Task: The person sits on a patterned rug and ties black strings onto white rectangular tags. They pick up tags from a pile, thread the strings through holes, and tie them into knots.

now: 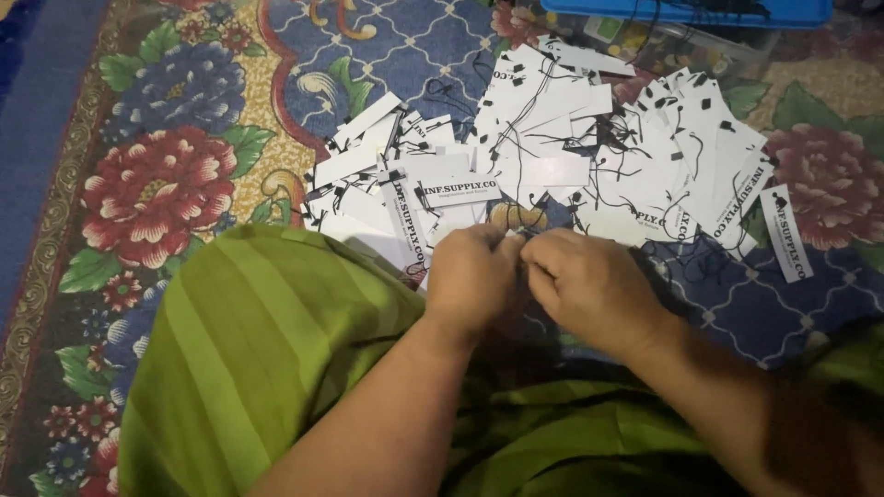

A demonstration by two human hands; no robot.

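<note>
Paper tags (543,138): white narrow rectangles, some with black print, black string loops attached. Loose overlapping heap, lying flat at mixed angles on patterned floral carpet (175,175), just beyond both hands; strings tangled across the pile

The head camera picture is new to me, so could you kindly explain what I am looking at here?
There is no machine here: a person wears a camera on the head, and it looks down at their own two bare hands. The left hand and right hand meet fingertip to fingertip above the lap, which is covered in green striped cloth. They seem to pinch something small between them, but it is too small to make out. Beyond the hands, a heap of white paper tags with thin black strings lies spread over a flowered carpet. At the top edge sits a clear plastic box with a blue lid.
</note>
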